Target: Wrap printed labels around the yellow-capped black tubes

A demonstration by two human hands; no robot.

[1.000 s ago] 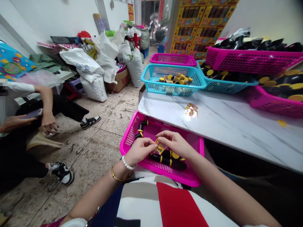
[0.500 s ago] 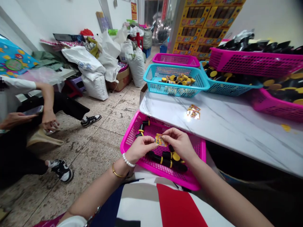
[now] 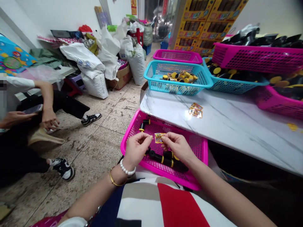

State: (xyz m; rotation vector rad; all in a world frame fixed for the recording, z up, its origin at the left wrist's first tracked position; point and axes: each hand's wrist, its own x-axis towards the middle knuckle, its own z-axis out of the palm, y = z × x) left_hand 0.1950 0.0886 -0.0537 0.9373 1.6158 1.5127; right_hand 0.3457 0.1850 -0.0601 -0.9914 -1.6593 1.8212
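My right hand [image 3: 177,146] pinches a small yellow printed sticker sheet [image 3: 159,137] above a pink basket [image 3: 203,154]. Just left of the sheet is my left hand [image 3: 137,147], thumb and forefinger pressed together; whether anything small is between them is hidden. Several black cylinders with yellow rims [image 3: 163,159] lie in the basket under my hands, and more black pieces [image 3: 143,125] sit at its far left corner. On the marble-patterned table [image 3: 227,119] lie more yellow sheets [image 3: 195,110].
A blue basket [image 3: 151,75] of yellow-and-black pieces stands at the table's far edge. More loaded baskets [image 3: 258,60] are at the right. To the left, a seated person [image 3: 48,104] holds a phone. White sacks [image 3: 94,82] and stacked yellow boxes [image 3: 193,28] stand behind.
My left fingers have come away from the sheet and moved slightly left. The sheet remains in my right hand. The view has shifted a little.
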